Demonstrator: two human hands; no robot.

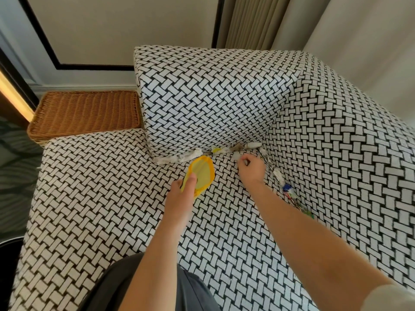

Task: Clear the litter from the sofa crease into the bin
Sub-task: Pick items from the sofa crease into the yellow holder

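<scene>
Litter (188,156) lies along the crease of a black-and-white woven-pattern sofa (112,198): white crumpled wrappers under the back cushion, a yellow-white scrap (216,150), and coloured wrappers (288,191) down the right-hand crease. My left hand (183,191) grips a small yellow bin (201,175) by its rim, its mouth tilted toward the crease. My right hand (250,168) is curled at the corner of the crease, pinching a small pale scrap (238,156); what the fingers enclose is partly hidden.
A brown wicker basket (85,115) stands on the floor beyond the sofa's left end. The back cushion (213,97) and the right armrest (336,142) wall in the crease. A dark round object (9,245) sits at the left edge.
</scene>
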